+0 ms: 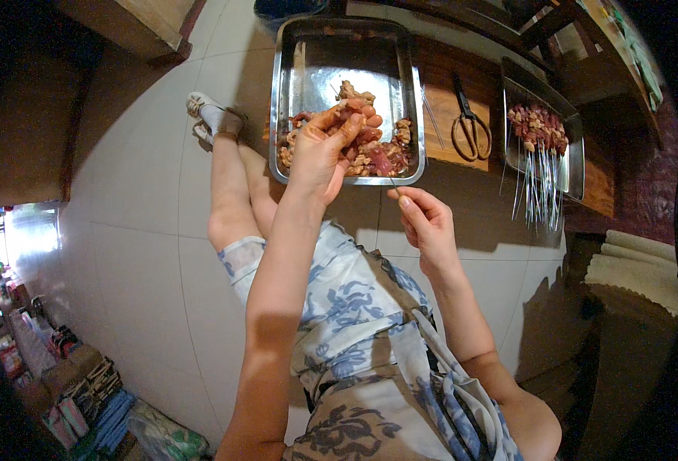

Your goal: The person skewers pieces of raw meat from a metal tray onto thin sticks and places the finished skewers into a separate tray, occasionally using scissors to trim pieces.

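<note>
My left hand [333, 141] is over a steel tray [347, 180], its fingers closed around a piece of raw meat [355, 105]. Chunks of raw meat [393, 155], dark red and pale, lie along the near side of the tray. Just outside the near rim, my right hand [425, 219] pinches the end of a thin metal skewer [395, 185] between thumb and forefinger. The skewer points up and left toward the meat; its far end is hidden, so I cannot tell which pieces it passes through.
Right of the tray, black-handled scissors [470, 127] and loose metal skewers [431, 118] lie on a wooden board [445, 151]. A second steel tray [575, 167] holds several loaded meat skewers [537, 129], their bare ends over the near rim. A blue container [290, 8] stands behind the first tray.
</note>
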{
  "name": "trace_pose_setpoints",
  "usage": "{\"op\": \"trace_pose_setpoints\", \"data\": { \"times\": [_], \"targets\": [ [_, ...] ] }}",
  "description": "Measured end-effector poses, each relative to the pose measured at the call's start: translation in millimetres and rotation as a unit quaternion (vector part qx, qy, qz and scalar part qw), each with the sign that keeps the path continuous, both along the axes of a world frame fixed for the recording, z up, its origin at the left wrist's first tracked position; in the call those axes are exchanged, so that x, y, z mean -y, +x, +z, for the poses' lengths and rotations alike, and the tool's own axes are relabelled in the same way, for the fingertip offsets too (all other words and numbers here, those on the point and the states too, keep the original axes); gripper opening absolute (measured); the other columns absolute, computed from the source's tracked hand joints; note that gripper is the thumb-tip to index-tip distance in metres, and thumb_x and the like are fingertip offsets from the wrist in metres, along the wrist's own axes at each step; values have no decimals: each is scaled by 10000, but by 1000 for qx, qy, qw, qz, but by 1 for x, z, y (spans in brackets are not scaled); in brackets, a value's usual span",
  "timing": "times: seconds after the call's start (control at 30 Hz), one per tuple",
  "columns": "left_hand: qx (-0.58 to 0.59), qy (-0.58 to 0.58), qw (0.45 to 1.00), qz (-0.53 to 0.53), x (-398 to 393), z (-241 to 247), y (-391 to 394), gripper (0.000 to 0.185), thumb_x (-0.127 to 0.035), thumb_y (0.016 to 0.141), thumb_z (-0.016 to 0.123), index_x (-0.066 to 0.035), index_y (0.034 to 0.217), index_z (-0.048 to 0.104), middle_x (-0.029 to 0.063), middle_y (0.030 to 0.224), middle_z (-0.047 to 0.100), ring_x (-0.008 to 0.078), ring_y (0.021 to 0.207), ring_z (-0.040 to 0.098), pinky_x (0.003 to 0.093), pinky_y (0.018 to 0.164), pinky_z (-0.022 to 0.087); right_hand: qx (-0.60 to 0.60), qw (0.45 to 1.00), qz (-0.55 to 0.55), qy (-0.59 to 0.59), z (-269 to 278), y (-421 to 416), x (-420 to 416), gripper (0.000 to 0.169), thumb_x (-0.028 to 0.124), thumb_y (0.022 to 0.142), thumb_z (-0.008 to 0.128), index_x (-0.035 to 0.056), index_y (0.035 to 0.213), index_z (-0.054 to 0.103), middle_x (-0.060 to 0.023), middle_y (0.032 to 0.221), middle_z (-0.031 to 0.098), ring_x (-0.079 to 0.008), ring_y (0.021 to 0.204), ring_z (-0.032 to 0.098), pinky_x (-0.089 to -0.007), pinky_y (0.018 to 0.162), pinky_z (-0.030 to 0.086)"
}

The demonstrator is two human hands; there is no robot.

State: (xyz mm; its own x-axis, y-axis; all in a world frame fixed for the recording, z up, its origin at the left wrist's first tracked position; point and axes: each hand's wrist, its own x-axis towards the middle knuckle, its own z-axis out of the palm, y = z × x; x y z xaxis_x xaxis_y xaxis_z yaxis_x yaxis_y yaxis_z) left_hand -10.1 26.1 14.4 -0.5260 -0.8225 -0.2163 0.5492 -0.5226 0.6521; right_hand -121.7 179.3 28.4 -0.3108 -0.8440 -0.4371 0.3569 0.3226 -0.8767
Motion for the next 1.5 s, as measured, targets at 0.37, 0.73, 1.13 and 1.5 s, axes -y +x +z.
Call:
{"op": "trace_pose_setpoints", "data": {
  "times": [0.37, 0.73, 1.13, 1.5],
  "targets": [
    [191, -162, 966, -67, -22, -10, -5, 294, -27, 825, 610, 42, 1104, 549, 116, 1020, 634, 163, 926, 609, 264, 812, 492, 19, 999, -16, -23, -4, -11, 0, 189, 168, 899, 549, 35, 1014, 619, 94, 580, 405, 3, 457, 294, -170, 395, 211],
    [419, -434, 795, 59, -13, -29, 7, 208, -46, 759, 572, 30, 930, 662, 193, 791, 653, 261, 668, 647, 312, 599, 490, -58, 987, -146, -30, -3, -34, 3, 190, 153, 902, 546, 22, 1020, 620, 99, 609, 416, 5, 502, 311, -173, 419, 214],
    [586, -563, 583, -17, 2, -20, 21, 394, -36, 755, 639, -61, 1142, 570, 189, 889, 630, 340, 785, 611, 418, 703, 469, -577, 757, -307, -25, -4, -176, -28, 181, 109, 856, 558, 43, 996, 652, -98, 840, 660, -198, 715, 618, -310, 602, 467],
    [647, -558, 519, 29, 21, -16, 6, 422, 127, 709, 472, -47, 1076, 587, 158, 1113, 551, 353, 896, 592, 423, 744, 488, -833, 487, -90, 246, -12, -240, -35, 176, 50, 800, 524, 33, 956, 604, -152, 995, 516, -327, 893, 543, -417, 741, 482]
  ]
}}
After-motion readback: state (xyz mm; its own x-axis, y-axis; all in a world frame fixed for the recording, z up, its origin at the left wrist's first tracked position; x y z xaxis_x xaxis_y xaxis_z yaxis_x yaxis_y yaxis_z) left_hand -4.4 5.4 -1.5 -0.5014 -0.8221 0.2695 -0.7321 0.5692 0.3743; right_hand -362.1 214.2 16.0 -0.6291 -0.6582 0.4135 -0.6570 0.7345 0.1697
